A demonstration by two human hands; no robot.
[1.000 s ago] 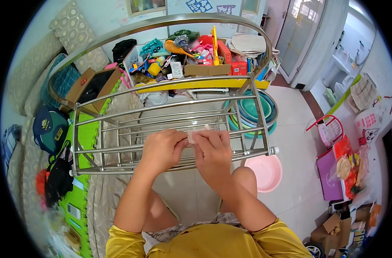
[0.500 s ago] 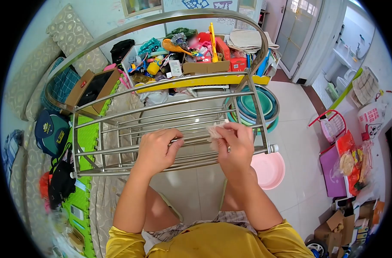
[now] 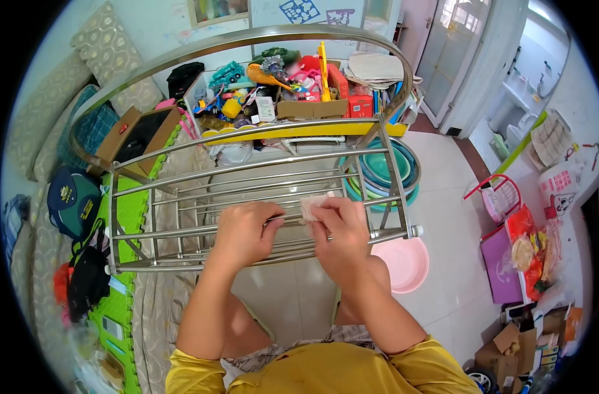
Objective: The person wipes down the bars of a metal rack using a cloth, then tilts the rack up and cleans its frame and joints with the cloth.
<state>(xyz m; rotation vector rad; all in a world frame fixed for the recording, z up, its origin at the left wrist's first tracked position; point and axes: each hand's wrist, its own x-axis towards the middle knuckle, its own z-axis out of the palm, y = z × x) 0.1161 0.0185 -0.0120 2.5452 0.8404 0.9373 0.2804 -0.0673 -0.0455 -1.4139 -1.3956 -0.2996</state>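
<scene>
A metal rack (image 3: 175,232) of tubes, with a large curved bar over its far side, lies across the view in front of me. My left hand (image 3: 244,230) is closed at the near tubes, thumb and fingers pinched on something thin and dark that is too small to name. Just right of it, my right hand (image 3: 341,230) holds a crumpled whitish cloth (image 3: 312,207) between thumb and fingers. The cloth lies over the rack's tubes, close to the left fingertips but apart from them.
Beyond the rack stands a box of toys (image 3: 312,108). Stacked basins (image 3: 414,172) and a pink basin (image 3: 404,262) are on the floor at right. A green mat (image 3: 125,243), cardboard box (image 3: 132,141) and black bag (image 3: 89,282) lie left. Cartons (image 3: 503,358) sit lower right.
The right hand with the cloth first moved right, away from the left hand, and has now come back toward it. The left hand has stayed near the same spot.
</scene>
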